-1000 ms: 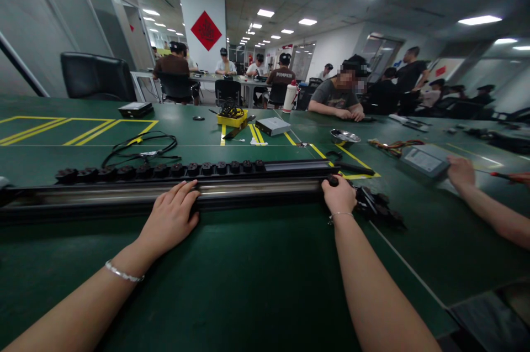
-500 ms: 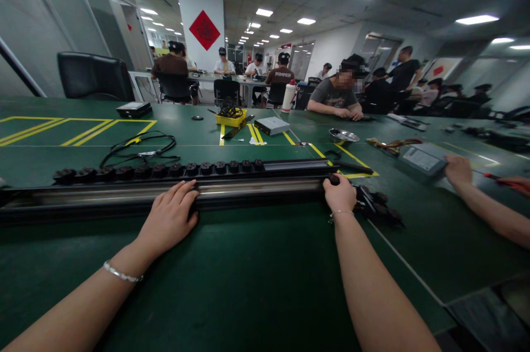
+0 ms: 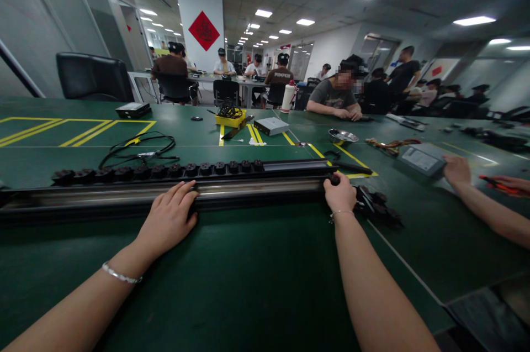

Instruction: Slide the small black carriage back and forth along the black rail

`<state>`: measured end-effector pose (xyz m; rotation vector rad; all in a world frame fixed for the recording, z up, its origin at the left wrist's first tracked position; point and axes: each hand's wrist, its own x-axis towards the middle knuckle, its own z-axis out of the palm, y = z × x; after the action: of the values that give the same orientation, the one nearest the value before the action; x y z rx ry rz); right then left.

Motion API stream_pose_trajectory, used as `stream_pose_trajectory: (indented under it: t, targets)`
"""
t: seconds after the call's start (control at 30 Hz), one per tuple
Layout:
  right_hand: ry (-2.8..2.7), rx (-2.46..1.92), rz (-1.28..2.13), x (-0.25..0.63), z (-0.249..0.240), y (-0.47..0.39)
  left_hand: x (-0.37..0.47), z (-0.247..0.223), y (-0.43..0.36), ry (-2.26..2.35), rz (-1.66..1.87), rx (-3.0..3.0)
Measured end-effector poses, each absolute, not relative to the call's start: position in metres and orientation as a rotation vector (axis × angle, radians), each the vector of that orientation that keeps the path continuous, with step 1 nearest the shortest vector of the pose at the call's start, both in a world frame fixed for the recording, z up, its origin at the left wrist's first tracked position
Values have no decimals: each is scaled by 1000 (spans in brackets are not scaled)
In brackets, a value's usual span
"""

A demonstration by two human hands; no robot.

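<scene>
A long black metal channel [image 3: 256, 190] with a bare silvery inside lies across the green table in front of me. My left hand [image 3: 173, 214] spans its width, fingers over the top and thumb at the near side; a dark part under the fingers is mostly hidden. At the channel's right end, my right hand [image 3: 340, 193] pinches a small black piece [image 3: 333, 179], partly covered by the fingers. Behind the channel, a black strip [image 3: 293, 165] carries a row of black socket modules [image 3: 190, 169]. More black modules [image 3: 376, 205] lie in a cluster beside my right hand.
Another person's hand [image 3: 457, 169] touches a grey metal box [image 3: 422, 158] at right; their other hand holds a red-handled tool [image 3: 503, 186]. A black cable [image 3: 143, 147], a yellow tray [image 3: 229, 119], a silver box [image 3: 271, 125] and a metal bowl [image 3: 343, 135] lie farther back.
My hands and the channel stay where they were. At the right, the other person's red-handled tool has shifted slightly left and turned.
</scene>
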<state>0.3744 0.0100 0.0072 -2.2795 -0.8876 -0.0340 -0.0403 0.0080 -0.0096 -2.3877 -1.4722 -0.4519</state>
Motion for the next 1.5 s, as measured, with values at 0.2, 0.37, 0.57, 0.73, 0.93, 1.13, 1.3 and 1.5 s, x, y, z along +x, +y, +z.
stream_pose_trajectory:
  t: [0.2, 0.37, 0.57, 0.73, 0.93, 1.13, 1.3, 1.5]
  targets:
    - [-855, -2257, -55, 380, 6, 10, -40, -9, 8, -1473, -448, -2389]
    - [-871, -2255, -57, 383, 3, 11, -39, -9, 8, -1474, -444, -2375]
    - [-877, -2260, -60, 384, 1, 12, -40, -9, 8, -1462, -424, -2369]
    - [-861, -2245, -52, 384, 1, 13, -40, -10, 8, -1470, -417, -2365]
    - [-840, -2197, -67, 385, 1, 11, -41, -11, 9, -1467, -413, -2359]
    - [-875, -2092, -159, 391, -2, 9, -40, -10, 8, -1462, -425, -2365]
    - [-858, -2073, -199, 392, -4, 9, -40, -11, 8, -1469, -429, -2367]
    - [-857, -2060, -258, 394, -6, 9, -41, -11, 8, -1462, -426, -2364]
